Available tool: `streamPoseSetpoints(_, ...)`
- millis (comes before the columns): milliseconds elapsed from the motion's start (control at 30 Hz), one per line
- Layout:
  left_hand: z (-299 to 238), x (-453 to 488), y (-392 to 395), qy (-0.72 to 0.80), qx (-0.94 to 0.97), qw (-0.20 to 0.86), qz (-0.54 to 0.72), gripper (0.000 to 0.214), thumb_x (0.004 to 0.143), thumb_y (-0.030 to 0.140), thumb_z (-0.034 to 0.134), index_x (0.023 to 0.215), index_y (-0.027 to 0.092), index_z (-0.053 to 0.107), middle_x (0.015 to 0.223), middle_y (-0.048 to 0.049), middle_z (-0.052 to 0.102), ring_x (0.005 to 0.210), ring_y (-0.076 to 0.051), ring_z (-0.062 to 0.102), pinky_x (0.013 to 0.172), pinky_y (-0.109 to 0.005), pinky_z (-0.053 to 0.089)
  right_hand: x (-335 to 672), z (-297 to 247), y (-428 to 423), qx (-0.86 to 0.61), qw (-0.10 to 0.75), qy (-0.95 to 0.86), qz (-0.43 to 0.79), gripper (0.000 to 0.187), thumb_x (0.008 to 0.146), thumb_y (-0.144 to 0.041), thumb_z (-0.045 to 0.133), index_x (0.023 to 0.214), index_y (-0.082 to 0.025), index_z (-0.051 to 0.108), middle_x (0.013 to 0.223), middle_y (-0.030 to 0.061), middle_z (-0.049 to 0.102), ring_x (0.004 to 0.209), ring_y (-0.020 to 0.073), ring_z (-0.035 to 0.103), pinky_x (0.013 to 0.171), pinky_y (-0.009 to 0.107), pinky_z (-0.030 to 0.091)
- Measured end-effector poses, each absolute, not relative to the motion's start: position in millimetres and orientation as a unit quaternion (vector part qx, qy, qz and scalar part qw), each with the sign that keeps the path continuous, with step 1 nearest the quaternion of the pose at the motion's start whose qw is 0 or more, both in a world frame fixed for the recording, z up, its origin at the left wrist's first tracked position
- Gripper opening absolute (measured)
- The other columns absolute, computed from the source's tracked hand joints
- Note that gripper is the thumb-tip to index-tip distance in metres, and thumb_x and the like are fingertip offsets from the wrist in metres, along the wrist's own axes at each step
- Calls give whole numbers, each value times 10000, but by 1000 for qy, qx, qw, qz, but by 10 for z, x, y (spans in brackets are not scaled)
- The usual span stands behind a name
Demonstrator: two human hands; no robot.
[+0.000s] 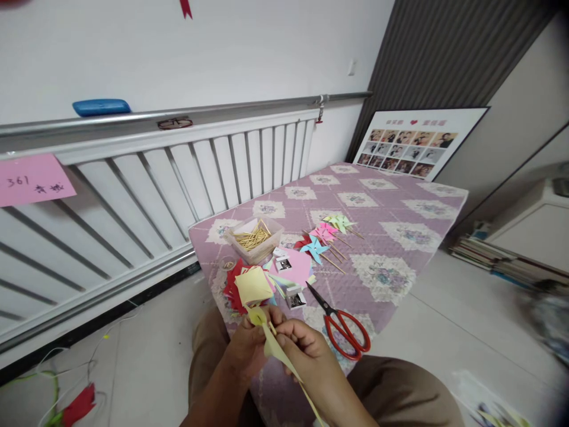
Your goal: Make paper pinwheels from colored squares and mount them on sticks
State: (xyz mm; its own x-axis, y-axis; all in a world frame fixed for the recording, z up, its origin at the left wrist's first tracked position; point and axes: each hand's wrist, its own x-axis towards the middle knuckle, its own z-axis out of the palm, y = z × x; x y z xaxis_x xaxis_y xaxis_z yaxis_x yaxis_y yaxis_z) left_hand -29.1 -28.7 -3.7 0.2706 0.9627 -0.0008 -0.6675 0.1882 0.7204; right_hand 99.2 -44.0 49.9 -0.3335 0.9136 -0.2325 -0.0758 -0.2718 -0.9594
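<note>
A: Hands?

B: Both closed on one yellow sheet (276, 349). Left hand (249, 338) grips the curled far part. Right hand (309, 350) pinches the near part, thumb against bent fingers. The rest trails down toward the lap.

A: Where's the sheet?

B: Between the hands, at the table's near edge, just this side of the yellow stack (254, 286). Small yellowish bit at the right fingertips — can't tell if it's paper or something else.

A: What's around the stack?

B: Red paper (232, 289) under and left of it. Pink sheet (297, 265) to the right, more coloured paper poking out below. Two small white boxes near that: one (283, 262) at the far side, one (295, 298) nearer. Dark contents, too small to make out.

A: Tools?

B: Scissors (329, 310) right of the hands. Red handles toward the person, tips toward the near box.

A: Sticks?

B: Clear tub (256, 256) behind the stack, loose sticks (253, 236) in it.

A: Pinwheels?

B: Grouped right of the tub, lying on the floral cloth (384, 276) — red (303, 242), blue (314, 249), pink (324, 232), green (340, 223). Sticks point right, toward the near side.
</note>
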Motion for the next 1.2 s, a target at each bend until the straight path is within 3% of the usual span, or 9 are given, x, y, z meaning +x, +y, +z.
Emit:
streamPoseSetpoints(233, 0, -295, -308, 246, 280, 742, 557, 401, 565, 465, 820, 711, 154, 613, 608, 11, 495, 516, -92, 430, 485, -225, 323, 982, 498, -446, -430, 395, -480, 655, 327, 763, -502, 665, 693, -191, 595, 555, -64, 460, 483, 87, 365, 462, 216, 278)
streamPoseSetpoints(467, 28, -288, -304, 256, 276, 711, 594, 396, 542, 384, 847, 552, 151, 527, 746, -6, 534, 603, -99, 465, 540, -235, 371, 935, 334, -470, -412, 434, -473, 647, 359, 753, -533, 687, 718, -183, 613, 603, -51, 493, 542, 93, 359, 513, 215, 298)
streamPoseSetpoints(867, 6, -297, -305, 222, 275, 725, 591, 302, 580, 335, 834, 607, 143, 602, 751, -15, 539, 612, -104, 480, 535, -229, 367, 945, 451, -479, -416, 436, -489, 630, 302, 771, -465, 681, 716, -173, 628, 613, -39, 508, 568, 107, 410, 547, 225, 343)
streamPoseSetpoints(1033, 4, -310, -314, 216, 270, 742, 575, 285, 606, 318, 822, 625, 150, 593, 722, 5, 526, 559, -82, 449, 508, -222, 341, 948, 425, -491, -416, 435, -504, 619, 280, 799, -443, 642, 738, -171, 619, 634, -32, 510, 581, 114, 415, 555, 227, 341)
streamPoseSetpoints(1200, 19, -296, -303, 220, 270, 736, 580, 324, 592, 315, 827, 581, 155, 546, 751, -7, 537, 641, -115, 507, 574, -243, 399, 941, 409, -492, -418, 448, -523, 593, 255, 817, -410, 615, 724, -172, 609, 657, -20, 523, 612, 126, 439, 575, 231, 361)
